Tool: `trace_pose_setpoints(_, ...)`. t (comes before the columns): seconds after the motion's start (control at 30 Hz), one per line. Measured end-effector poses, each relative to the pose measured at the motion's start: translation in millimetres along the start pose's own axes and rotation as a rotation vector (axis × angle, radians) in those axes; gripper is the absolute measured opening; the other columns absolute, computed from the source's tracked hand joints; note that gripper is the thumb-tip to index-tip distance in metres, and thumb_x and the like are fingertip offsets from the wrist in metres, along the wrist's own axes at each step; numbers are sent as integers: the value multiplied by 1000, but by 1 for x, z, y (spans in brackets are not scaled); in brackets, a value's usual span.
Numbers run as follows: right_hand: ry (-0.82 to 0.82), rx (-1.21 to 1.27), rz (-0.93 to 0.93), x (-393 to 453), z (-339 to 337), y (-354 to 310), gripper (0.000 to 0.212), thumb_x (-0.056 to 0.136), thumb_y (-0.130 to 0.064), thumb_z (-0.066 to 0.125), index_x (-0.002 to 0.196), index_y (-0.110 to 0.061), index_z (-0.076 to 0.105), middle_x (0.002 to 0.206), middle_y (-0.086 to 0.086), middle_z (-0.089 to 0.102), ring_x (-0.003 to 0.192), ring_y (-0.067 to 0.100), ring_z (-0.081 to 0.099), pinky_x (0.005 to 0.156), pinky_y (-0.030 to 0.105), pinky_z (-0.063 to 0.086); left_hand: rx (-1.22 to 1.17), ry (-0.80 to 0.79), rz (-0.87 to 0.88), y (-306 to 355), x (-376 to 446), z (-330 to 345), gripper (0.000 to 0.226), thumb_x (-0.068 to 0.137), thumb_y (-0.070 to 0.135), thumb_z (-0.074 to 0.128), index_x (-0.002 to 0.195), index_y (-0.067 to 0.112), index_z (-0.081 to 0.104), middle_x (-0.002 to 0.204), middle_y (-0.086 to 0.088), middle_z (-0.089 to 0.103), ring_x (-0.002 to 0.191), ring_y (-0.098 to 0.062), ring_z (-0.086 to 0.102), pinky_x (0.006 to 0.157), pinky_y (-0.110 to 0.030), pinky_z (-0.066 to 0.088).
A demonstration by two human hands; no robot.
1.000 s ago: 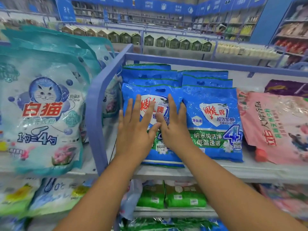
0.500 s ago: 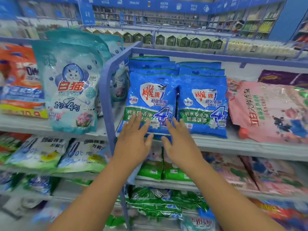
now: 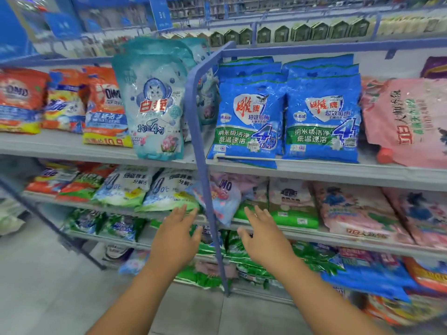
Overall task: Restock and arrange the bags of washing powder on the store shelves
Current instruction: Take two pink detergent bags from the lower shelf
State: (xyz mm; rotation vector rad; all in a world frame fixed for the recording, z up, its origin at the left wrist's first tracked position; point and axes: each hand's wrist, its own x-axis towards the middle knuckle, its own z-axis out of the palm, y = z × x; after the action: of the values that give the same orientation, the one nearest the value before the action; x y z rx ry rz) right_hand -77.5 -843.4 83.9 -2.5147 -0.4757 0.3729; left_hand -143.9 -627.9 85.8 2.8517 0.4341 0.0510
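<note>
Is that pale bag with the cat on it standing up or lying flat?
Standing up. The cat bag rests on its bottom edge on the top shelf, its print reading the right way up, with more like it behind.

Grey floor (image 3: 48, 286), green house-shaped boxes (image 3: 300, 32) behind

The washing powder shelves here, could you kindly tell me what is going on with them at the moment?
A person is arranging bags of washing powder. Both hands, the left hand and the right hand, are open with nothing in their grip, held in front of the lower shelves. On the upper shelf, two stacks of blue bags stand side by side, facing out, beside a pale cat-print bag.
</note>
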Motion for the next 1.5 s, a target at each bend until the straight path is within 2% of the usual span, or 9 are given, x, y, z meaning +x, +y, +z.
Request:
trace_pose_setpoints(0.4, 26, 25, 307, 69, 57, -26, 65, 104, -44, 44, 160, -22, 21, 168, 7, 16, 154, 27, 17, 124, 41, 21, -93, -103, 55, -108, 91, 16, 64, 103, 47, 45, 159, 24, 27, 168, -6, 18, 156, -26, 13, 125, -41, 20)
trace_pose_setpoints(0.63, 102, 190, 462, 107, 70, -48, 66, 103, -47, 45, 159, -18, 26, 164, 9, 28, 144, 30, 40, 107, 35, 40, -108, -175, 165, -120, 155, 17, 61, 103, 44, 47, 156, 18, 35, 163, -14, 30, 151, -30, 26, 122, -39, 25)
trace_pose_setpoints(0.8, 204, 465, 580, 152, 73, -41, 50, 102, -43, 50, 139, -10, 51, 135, 15, 61, 111, 31, 61, 90, 33, 48, -136, -207, 198, -97, 196, 24, 47, 102, 40, 51, 145, 21, 53, 155, -9, 45, 140, -27, 43, 109, -33, 39)
trace_pose_setpoints(0.93, 271, 678, 678, 186, 81, -27, 28, 95, -38, 65, 106, -13, 61, 114, 16, 70, 83, 26, 62, 81, 37, 53, -73, -256, 189, -96, 221, 47, 57, 101, 49, 47, 153, 27, 41, 160, -5, 38, 147, -24, 33, 117, -34, 32)
trace_pose_setpoints(1.07, 276, 873, 691, 209, 89, -15, 44, 81, -30, 84, 108, -12, 54, 95, 5, 66, 73, 18, 61, 57, 22, 47, 10, -274, 240, -112, 245, 82, 78, 84, 64, 14, 143, 33, 54, 155, 0, 46, 143, -24, 38, 119, -33, 30)
trace_pose_setpoints(1.13, 242, 972, 683, 211, 89, -13, 36, 76, -23, 88, 99, -11, 63, 88, 3, 70, 69, 15, 62, 45, 16, 48, 15, -274, 230, -107, 245, 81, 71, 90, 57, 21, 144, 26, 55, 153, -4, 49, 142, -26, 40, 118, -34, 28)
trace_pose_setpoints(1.3, 407, 1038, 645, 205, 80, 4, 11, 85, -18, 78, 91, -11, 73, 94, 16, 78, 73, 24, 70, 68, 36, 57, -22, -281, 267, -105, 249, 73, 59, 97, 55, 46, 143, 19, 52, 143, -9, 56, 131, -31, 51, 108, -39, 40)
trace_pose_setpoints(1.4, 512, 1135, 677, 185, 62, 21, 28, 81, -23, 80, 105, -13, 70, 93, 15, 78, 82, 35, 76, 80, 52, 61, 92, -350, 330, -119, 268, 86, 73, 85, 69, 24, 131, 26, 61, 141, -6, 56, 129, -32, 52, 105, -39, 42)
trace_pose_setpoints(1.5, 590, 1119, 725, 158, 63, 43, 52, 70, -46, 86, 107, -14, 69, 99, 12, 78, 92, 37, 74, 87, 59, 58, -19, -361, 323, -109, 271, 86, 53, 87, 58, 41, 127, 29, 61, 133, -5, 63, 121, -30, 57, 100, -38, 47)
